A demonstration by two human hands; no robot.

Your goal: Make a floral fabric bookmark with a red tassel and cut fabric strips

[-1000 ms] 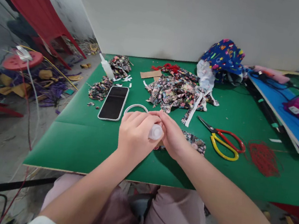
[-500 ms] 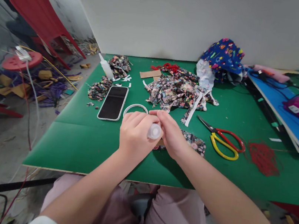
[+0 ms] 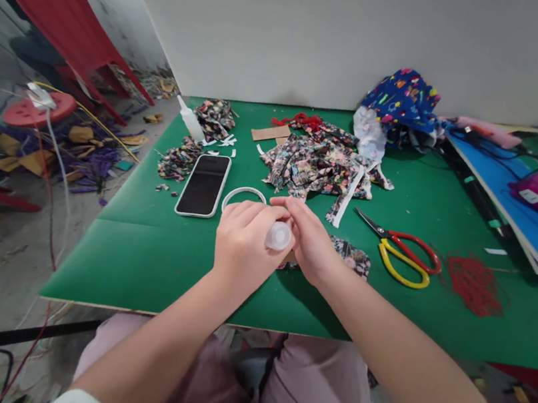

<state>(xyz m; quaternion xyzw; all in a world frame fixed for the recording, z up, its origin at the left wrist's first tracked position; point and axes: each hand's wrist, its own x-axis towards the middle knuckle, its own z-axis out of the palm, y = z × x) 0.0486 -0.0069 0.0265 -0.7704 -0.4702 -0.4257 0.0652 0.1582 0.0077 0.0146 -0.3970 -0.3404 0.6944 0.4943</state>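
My left hand point(image 3: 243, 241) is wrapped around a small clear plastic bottle point(image 3: 278, 236), whose round base faces me. My right hand point(image 3: 311, 241) pinches the bottle's far end, which my fingers hide. Both hands hover just above the green table point(image 3: 149, 258), near its front edge. A white ring point(image 3: 244, 192) lies right behind my left hand, and a scrap of floral fabric point(image 3: 354, 257) lies beside my right wrist.
A phone point(image 3: 204, 184) lies face up left of the ring. A pile of floral fabric strips point(image 3: 318, 162) sits behind my hands, red-and-yellow scissors point(image 3: 405, 254) and a red mesh patch point(image 3: 473, 284) to the right. A second white bottle point(image 3: 191, 120) stands at the back left.
Nothing but a slight shift of my fingers on the bottle.
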